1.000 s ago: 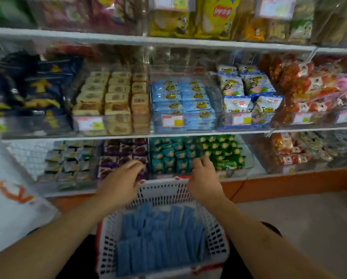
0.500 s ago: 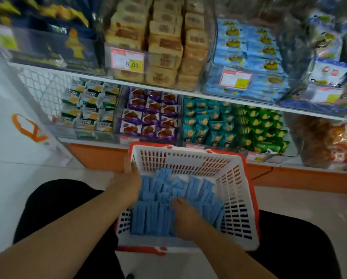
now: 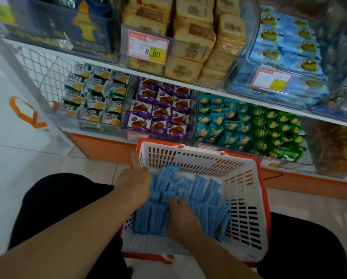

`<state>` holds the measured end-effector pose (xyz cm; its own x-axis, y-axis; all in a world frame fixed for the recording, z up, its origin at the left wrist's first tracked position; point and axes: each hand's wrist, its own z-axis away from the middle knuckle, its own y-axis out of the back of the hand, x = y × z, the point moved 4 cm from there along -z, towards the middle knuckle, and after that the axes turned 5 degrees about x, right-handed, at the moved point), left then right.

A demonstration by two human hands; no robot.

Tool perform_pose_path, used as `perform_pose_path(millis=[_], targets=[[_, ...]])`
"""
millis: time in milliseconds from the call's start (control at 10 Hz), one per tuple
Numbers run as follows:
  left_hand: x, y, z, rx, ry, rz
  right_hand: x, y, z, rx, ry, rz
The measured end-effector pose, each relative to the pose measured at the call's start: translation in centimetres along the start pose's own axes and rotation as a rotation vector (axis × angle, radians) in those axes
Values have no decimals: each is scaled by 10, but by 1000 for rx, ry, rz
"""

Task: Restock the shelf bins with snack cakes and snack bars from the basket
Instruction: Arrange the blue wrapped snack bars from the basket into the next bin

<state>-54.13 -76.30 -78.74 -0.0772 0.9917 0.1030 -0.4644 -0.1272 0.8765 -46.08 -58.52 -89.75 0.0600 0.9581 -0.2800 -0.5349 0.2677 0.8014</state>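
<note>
A white basket with a red rim (image 3: 263,198) sits between my knees below the shelf. It holds several blue snack bars (image 3: 205,193) lying in a loose pile. My left hand (image 3: 134,180) grips the basket's left wall, thumb outside and fingers over the rim inside. My right hand (image 3: 183,220) is down in the basket, its fingers curled into the blue bars at the near left. On the upper shelf at the right stands a clear bin of blue packs (image 3: 285,63).
The lower shelf carries bins of green-white packs (image 3: 94,95), purple cakes (image 3: 158,109), teal packs (image 3: 223,121) and green packs (image 3: 279,133). Tan cakes (image 3: 188,37) fill the bin above. A white panel with an orange mark (image 3: 25,113) stands at the left. My knees (image 3: 58,198) flank the basket.
My view has dropped from the shelves to the basket. Both hands came off the basket's far rim; the left moved to the left wall and the right went down into the blue bars.
</note>
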Motion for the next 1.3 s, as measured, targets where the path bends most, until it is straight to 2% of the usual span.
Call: perform_pose_path(millis=[100,200,300,400,500,600,700,800,900,1000,1100,1200,1300], targets=[[2,0,-1,-13,-85,57,1,11,4,-84,-37,-71],[5,-7,-7,0,-35,175,6,44,11,-65,-82,-112],[6,-2,-2,67,-136,29,19,88,28,-3,-100,-288],[9,20,7,91,-50,-78,32,138,52,96,-117,-432],[31,53,25,162,-116,74,34,188,77,292,-94,-545],[69,76,54,-127,-62,812,21,229,108,565,40,-480],[112,104,86,-351,-103,1358,-3,249,140,713,287,-382],[135,136,108,-177,-214,1373,-15,262,169,765,481,-418],[145,160,123,-68,-282,1202,1,274,191,911,454,-539],[155,177,137,-82,-327,1154,31,288,196,946,183,-965],[167,187,151,-106,-389,1051,45,305,198,700,81,-1453],[175,197,154,27,-489,768,48,318,205,593,103,-1544],[190,209,161,202,-565,518,56,321,201,658,56,-1549]])
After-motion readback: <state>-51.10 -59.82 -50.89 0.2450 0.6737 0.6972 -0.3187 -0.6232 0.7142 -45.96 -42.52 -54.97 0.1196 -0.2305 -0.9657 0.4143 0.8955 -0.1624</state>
